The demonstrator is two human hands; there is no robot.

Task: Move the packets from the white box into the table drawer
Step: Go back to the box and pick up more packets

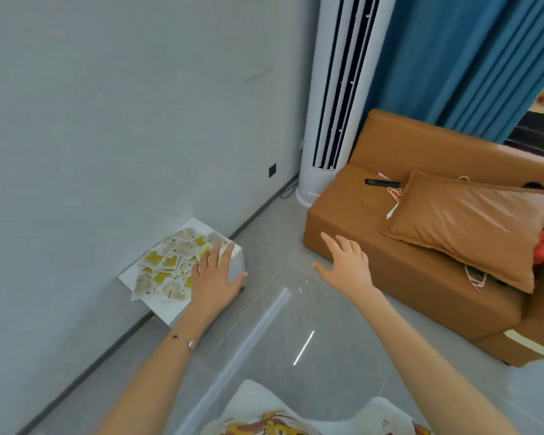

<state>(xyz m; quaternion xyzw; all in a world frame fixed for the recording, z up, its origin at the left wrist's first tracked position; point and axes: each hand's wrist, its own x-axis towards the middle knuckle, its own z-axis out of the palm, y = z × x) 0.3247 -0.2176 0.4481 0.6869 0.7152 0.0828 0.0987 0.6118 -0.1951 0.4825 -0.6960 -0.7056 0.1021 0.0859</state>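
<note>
Dozens of packets fill the white box; the left hand rests flat-fingered on its right rim. The right hand hovers spread over open floor.

You face a pale grey wall and glossy grey floor; to your right, a white air conditioner, tan sofa, blue curtain.

Reaching forward with both arms; holding the left hand flat, palm down, fingers straight; holding the right hand loose, fingers spread.
</note>
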